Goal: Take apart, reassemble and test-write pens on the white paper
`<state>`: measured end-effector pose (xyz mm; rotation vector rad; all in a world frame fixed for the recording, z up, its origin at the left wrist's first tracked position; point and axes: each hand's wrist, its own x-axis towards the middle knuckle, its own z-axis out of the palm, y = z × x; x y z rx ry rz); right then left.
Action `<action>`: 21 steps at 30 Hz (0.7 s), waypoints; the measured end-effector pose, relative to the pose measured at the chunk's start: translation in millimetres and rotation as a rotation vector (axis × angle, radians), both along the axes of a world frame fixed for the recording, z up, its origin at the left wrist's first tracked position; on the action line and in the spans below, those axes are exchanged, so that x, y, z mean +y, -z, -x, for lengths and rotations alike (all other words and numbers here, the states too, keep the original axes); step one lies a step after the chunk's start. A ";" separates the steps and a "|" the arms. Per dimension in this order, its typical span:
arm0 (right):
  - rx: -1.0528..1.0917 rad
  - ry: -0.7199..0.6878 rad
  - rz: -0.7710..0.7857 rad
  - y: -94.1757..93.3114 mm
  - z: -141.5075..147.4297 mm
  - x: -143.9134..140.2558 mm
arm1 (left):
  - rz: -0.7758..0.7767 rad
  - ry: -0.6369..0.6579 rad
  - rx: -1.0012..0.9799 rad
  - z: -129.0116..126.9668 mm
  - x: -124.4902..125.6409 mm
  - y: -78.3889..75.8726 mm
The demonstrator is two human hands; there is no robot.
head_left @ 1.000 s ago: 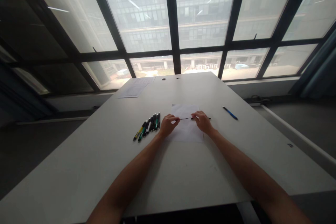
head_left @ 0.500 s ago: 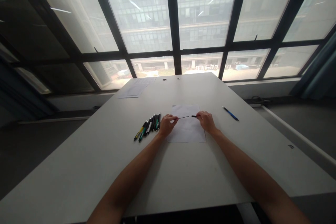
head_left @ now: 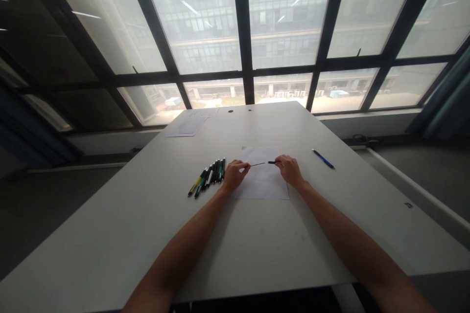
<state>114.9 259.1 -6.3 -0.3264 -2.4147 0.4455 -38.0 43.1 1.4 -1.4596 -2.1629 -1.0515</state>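
Note:
Both of my hands rest over a white sheet of paper (head_left: 262, 183) on the grey table (head_left: 257, 239). My left hand (head_left: 235, 175) pinches a thin dark refill rod (head_left: 257, 164) that points to the right. My right hand (head_left: 290, 170) grips a short black pen barrel (head_left: 272, 162) whose open end faces the rod's tip. A small gap separates the rod's tip and the barrel. A row of several pens (head_left: 208, 176) with black, green and yellow bodies lies just left of my left hand.
A blue pen (head_left: 323, 158) lies alone to the right of the paper. Printed sheets (head_left: 189, 124) sit at the table's far left corner. Two small dark spots (head_left: 230, 111) mark the far edge, under tall dark-framed windows (head_left: 242, 34).
A second ago the thin rod ran unbroken between my hands into the barrel. Now the rod and the barrel are apart, with a gap between them. My right hand shifted slightly right.

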 end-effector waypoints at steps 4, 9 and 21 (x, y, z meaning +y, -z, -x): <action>-0.001 -0.026 0.005 -1.1 -0.9 -0.6 | 0.016 -0.002 0.008 -0.6 -0.1 0.0; -0.033 -0.142 -0.022 -0.2 0.1 -3.6 | 0.067 0.019 0.035 -4.7 0.3 -2.4; 0.004 -0.322 -0.018 -5.7 4.4 -26.1 | 0.089 0.117 0.019 -11.2 4.0 -0.3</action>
